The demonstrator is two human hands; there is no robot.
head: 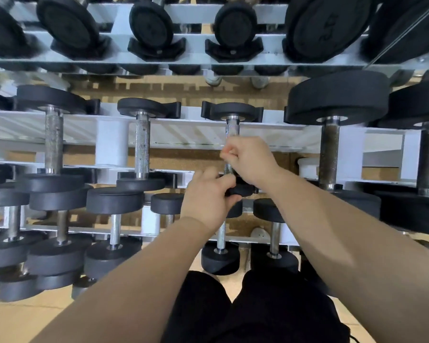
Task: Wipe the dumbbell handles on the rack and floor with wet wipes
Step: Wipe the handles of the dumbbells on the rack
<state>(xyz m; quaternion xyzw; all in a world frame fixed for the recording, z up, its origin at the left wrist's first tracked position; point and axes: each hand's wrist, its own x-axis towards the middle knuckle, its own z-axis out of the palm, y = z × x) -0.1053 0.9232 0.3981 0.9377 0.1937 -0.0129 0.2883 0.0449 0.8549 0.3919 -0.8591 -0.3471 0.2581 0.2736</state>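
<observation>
While the left hand point(208, 196) grips the near black head to steady the dumbbell point(233, 111) on the middle shelf of the rack point(183, 134), the right hand point(250, 157) curls its fingers round the knurled handle point(232, 127), apparently to rub it. No wipe shows. Embossed lettering on an upper-right weight point(325, 28) is unreadable.

Single head view: wide-angle, facing forward and steeply down, close above dumbbell rack point(196, 134).
</observation>
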